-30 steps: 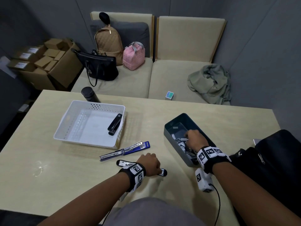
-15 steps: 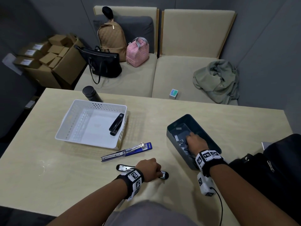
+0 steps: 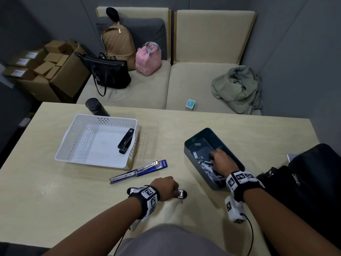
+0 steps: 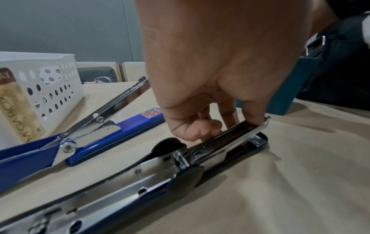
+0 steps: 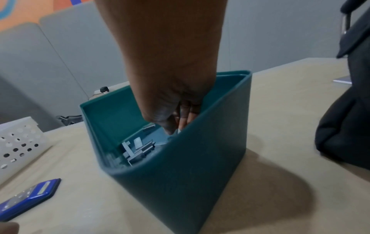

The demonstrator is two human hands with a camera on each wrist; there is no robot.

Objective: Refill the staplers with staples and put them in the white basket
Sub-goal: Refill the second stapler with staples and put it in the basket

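Staplers number three: a black stapler (image 3: 181, 194) lies opened flat low in the centre of the head view, a blue stapler (image 3: 138, 171) lies opened just above it, and a closed black one (image 3: 126, 140) rests in the white basket (image 3: 73, 137) at centre left. The left hand (image 3: 165, 187) covers the middle of the near black stapler; in the left wrist view its fingers (image 4: 252, 110) curl down and grip the metal staple rail (image 4: 236, 134), fingertips pressing its far end. The right hand (image 3: 222, 160) reaches into the teal box (image 3: 199, 174) at centre right, fingers (image 5: 185, 117) bent down among the loose staple strips (image 5: 138, 150); the box wall hides the tips, so whether they hold a strip cannot be told. A black bag (image 3: 313, 182) is cut off at the right edge, and a dark bottle (image 3: 95, 107) stands behind the basket.
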